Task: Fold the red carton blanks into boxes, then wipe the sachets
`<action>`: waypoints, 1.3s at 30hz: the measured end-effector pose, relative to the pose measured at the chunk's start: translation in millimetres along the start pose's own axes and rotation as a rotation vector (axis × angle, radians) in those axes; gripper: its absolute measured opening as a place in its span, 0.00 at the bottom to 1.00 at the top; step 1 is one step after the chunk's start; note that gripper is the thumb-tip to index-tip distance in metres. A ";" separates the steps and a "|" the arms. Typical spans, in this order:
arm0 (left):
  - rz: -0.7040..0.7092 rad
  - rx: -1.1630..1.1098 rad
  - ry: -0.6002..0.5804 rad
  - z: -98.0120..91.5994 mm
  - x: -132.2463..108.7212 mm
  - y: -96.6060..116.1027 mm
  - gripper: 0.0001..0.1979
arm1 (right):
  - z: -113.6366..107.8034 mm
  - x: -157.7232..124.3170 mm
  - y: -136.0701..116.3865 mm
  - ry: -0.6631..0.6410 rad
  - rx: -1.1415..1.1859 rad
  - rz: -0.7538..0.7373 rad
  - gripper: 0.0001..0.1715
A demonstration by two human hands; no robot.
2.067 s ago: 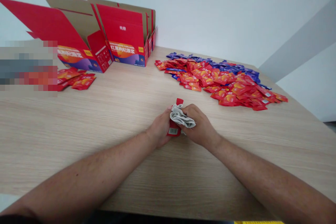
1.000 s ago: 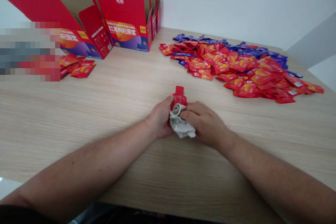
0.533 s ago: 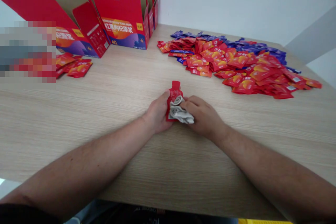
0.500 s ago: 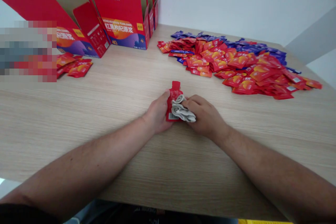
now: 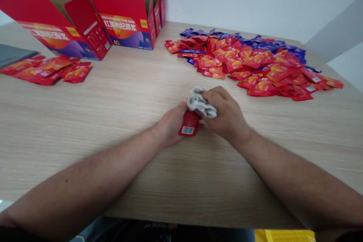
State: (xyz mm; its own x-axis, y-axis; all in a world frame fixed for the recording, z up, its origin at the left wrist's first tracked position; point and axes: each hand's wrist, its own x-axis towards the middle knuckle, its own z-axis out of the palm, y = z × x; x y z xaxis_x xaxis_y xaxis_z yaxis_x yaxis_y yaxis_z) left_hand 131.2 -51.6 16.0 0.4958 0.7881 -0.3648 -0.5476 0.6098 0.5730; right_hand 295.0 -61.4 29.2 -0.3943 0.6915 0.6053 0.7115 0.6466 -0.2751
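Observation:
My left hand (image 5: 170, 124) is closed on a red pouch (image 5: 188, 124) with a barcode at its near end, held just above the wooden table (image 5: 113, 94). My right hand (image 5: 227, 115) grips a crumpled grey cloth (image 5: 200, 104) and presses it on the pouch's far end, hiding the pouch's top. Both hands meet at the table's middle.
A large heap of red and purple pouches (image 5: 255, 64) covers the far right of the table. A smaller batch of red pouches (image 5: 48, 70) lies at the far left beside open red cartons (image 5: 124, 11). A dark flat item (image 5: 13, 53) sits at the left edge.
The cloth in my right hand has slid from the pouch's lower part up over its top, so the barcode end now shows. The view has shifted slightly.

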 end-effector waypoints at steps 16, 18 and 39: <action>-0.023 0.148 0.025 -3.0 -2.2 0.9 0.16 | -3.4 3.2 13.1 0.022 -0.033 0.020 0.09; -0.036 0.133 0.052 -2.3 -2.0 2.2 0.17 | -2.3 1.5 8.2 0.009 -0.060 0.018 0.08; 0.009 0.022 -0.001 -5.9 3.4 2.6 0.16 | 2.0 0.6 0.8 -0.221 -0.049 -0.116 0.10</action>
State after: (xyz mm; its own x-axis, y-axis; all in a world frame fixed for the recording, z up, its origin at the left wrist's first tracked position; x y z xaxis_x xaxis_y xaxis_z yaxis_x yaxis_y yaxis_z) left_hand 127.6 -46.8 11.9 0.4920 0.7931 -0.3590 -0.5370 0.6011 0.5919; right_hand 294.2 -59.8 27.9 -0.5886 0.6706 0.4515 0.6792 0.7131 -0.1735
